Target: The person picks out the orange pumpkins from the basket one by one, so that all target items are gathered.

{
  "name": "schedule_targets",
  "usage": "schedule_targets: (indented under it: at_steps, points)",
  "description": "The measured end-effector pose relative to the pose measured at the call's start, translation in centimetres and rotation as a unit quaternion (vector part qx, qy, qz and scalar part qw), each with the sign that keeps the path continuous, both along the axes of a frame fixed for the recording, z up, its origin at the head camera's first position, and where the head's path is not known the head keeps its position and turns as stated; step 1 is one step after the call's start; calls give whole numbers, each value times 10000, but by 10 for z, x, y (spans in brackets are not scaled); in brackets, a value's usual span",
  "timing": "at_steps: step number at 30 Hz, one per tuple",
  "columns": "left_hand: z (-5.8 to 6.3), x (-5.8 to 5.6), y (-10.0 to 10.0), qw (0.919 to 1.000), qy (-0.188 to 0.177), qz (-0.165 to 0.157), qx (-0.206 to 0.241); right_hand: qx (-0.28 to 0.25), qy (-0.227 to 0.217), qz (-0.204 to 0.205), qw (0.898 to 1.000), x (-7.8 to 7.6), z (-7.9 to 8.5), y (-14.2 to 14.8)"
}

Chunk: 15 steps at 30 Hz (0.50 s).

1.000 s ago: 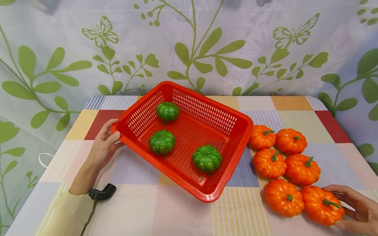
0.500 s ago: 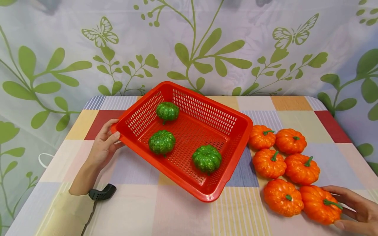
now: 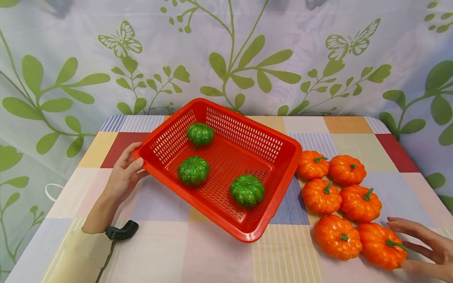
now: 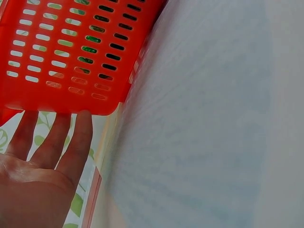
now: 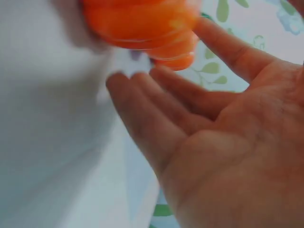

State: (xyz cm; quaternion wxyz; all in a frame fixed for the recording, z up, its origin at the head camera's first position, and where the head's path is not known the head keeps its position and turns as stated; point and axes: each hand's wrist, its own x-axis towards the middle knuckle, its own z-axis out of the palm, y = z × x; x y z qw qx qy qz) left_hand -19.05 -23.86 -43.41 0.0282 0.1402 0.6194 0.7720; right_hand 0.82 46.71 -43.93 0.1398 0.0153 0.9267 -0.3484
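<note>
A red plastic basket (image 3: 219, 157) with slotted walls sits turned at an angle on the table. Inside it lie three green pumpkins, one at the back left (image 3: 200, 134), one at the front left (image 3: 193, 170) and one toward the right (image 3: 247, 191). My left hand (image 3: 122, 173) holds the basket's left corner, thumb over the rim; in the left wrist view its fingers (image 4: 76, 147) reach the basket's edge. At the lower right my right hand (image 3: 429, 247) is spread beside the nearest orange pumpkin (image 3: 380, 245), palm toward it, holding nothing.
More orange pumpkins stand in two columns right of the basket, the farthest one (image 3: 313, 165) close to its right rim. A patchwork cloth (image 3: 159, 251) covers the table. Behind it hangs a leaf-patterned curtain (image 3: 247, 51). A white cord (image 3: 52, 192) shows at the left.
My right hand has let go of the nearest orange pumpkin, its fingers spreading away from it, after that pumpkin shifted slightly left. My left hand and the basket stay in place.
</note>
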Motion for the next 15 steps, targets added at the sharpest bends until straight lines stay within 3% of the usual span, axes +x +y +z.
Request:
schedule_targets:
  at_steps: [4, 6, 10, 15]
  points:
    - [1, 2, -1, 9999, -7, 86, -71, 16, 1028, -321, 9942, -10, 14, -9]
    - [2, 3, -1, 9999, -23, 112, -60, 111, 1209, -377, 9919, -17, 24, -15]
    - [2, 4, 1, 9999, -79, 123, -83, 590, 772, -143, 9952, -23, 39, -25]
    - [3, 4, 2, 9998, -72, 118, -168, 801, 215, -82, 9965, -20, 44, -29]
